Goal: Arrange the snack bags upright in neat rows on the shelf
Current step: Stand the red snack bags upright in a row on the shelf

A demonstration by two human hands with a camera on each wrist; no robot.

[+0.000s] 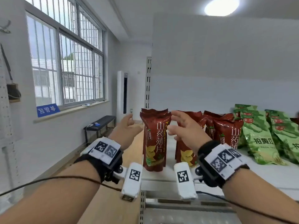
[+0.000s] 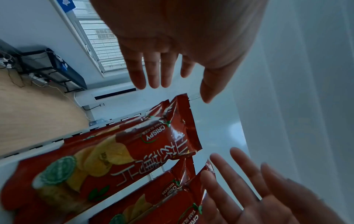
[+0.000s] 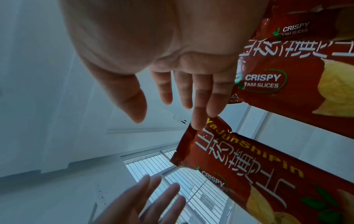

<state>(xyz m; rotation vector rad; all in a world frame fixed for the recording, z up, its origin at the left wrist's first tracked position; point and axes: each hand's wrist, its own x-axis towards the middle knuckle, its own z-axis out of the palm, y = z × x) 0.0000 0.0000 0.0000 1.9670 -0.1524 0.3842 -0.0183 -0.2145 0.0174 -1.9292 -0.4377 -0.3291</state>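
Flanking the upright red bag (image 1: 154, 139) on the shelf (image 1: 267, 173), both hands (fingers spread, holding nothing) hover apart.

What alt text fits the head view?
Two open hands, left hand and right hand, flank an upright red foil yam-crisp bag on a white metal shelf; more red bags and green snack bags stand rightward.

Right hand (image 1: 186, 128) hides most of second red bag (image 1: 186, 152). Green bags (image 1: 258, 136) cut off at right edge. Blue sign (image 1: 48, 109) too blurred to read.
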